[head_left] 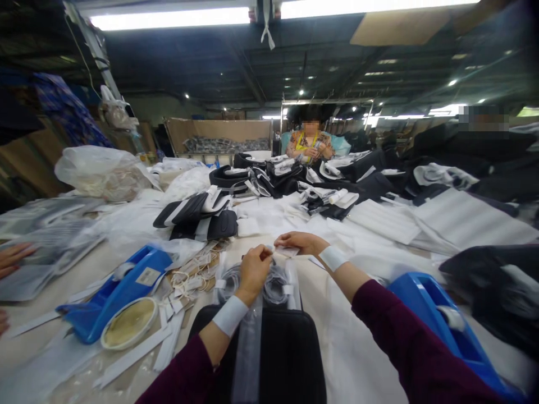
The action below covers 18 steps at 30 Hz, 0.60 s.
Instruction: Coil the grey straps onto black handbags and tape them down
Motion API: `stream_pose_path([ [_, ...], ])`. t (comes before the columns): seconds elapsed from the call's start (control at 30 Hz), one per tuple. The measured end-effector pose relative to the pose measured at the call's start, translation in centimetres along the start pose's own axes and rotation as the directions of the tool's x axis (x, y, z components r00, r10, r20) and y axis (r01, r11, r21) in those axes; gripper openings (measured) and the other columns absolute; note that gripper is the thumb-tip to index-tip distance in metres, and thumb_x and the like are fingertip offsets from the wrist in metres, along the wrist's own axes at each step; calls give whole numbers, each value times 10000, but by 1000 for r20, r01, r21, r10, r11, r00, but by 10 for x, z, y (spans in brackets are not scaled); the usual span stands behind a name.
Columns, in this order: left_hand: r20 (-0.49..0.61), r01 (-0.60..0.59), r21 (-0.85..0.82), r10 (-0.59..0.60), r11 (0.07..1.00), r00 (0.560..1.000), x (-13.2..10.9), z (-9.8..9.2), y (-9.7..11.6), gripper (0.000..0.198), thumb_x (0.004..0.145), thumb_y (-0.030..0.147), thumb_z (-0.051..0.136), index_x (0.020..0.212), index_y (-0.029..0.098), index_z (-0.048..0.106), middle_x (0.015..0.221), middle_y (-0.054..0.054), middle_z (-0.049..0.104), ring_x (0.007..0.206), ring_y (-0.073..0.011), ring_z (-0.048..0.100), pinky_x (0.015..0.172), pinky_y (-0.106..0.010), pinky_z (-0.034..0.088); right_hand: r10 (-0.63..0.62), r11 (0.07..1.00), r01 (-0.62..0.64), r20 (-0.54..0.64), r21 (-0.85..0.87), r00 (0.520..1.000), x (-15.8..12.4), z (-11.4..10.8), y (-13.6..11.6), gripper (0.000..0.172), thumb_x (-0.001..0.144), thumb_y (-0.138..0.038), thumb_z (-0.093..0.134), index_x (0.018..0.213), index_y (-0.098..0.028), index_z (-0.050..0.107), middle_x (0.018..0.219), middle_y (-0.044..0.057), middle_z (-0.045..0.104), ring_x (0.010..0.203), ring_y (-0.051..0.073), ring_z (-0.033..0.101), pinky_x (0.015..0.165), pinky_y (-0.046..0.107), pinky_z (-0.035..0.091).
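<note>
Pinching a white strip (273,251) in the left grip (254,268), nipping the same strip in the right grip (300,242), holding it just above a clear bag (248,336) of coiled grey cable (275,283), resting that bag on a black case (290,359) on the desk (90,264)

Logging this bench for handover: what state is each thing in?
left hand: closed, pinching the top edge of the clear bag.
right hand: pinching the same edge.
clear bag: flat on the black case, coiled cables inside.
left tape dispenser: tape roll at its near end.
</note>
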<state>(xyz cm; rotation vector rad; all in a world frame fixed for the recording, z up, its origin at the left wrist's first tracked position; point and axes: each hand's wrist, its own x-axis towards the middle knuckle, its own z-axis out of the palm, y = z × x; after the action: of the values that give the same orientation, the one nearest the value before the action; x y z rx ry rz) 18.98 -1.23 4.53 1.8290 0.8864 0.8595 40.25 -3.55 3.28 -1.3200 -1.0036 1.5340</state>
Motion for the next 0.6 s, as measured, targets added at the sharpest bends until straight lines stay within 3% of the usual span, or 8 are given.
stream_pose_path([
  [0.1,49,31,-209,-21,977,999,5,6,-1,78,669,141,660,743,164,651,723,-18,669,707,-156,606,704,-262,443,-64,994,67,-38,89,997,-5,-1,1,226,678,-213,776,828,-135,626,764,13,659,672,105,606,669,228,492],
  [0.23,91,108,-400,-77,910,993,7,8,-4,153,648,201,672,786,140,644,687,-28,680,662,-151,630,651,-252,467,-126,985,126,-12,117,992,-7,5,6,314,593,-99,760,890,-128,660,808,21,681,727,109,621,724,230,477],
  [0.4,121,169,-497,-125,851,985,3,6,-6,231,597,232,732,784,138,634,661,-29,686,655,-152,646,682,-266,488,-187,982,182,112,52,976,-8,21,10,492,558,-78,747,1035,-172,675,847,15,697,754,139,631,685,239,473],
  [0.5,125,192,-530,-148,826,981,1,6,-5,285,567,239,773,792,139,631,678,-33,696,672,-155,655,700,-269,488,-208,977,214,150,-24,967,-6,25,6,457,574,-109,749,1022,-170,685,799,1,692,703,129,611,646,229,454],
  [0.6,120,202,-568,-163,798,979,0,2,-4,301,569,246,780,809,133,637,693,-34,697,693,-160,662,714,-272,489,-231,964,249,160,-99,960,-4,25,1,346,532,-99,760,871,-141,704,715,-11,671,661,118,575,616,218,422],
])
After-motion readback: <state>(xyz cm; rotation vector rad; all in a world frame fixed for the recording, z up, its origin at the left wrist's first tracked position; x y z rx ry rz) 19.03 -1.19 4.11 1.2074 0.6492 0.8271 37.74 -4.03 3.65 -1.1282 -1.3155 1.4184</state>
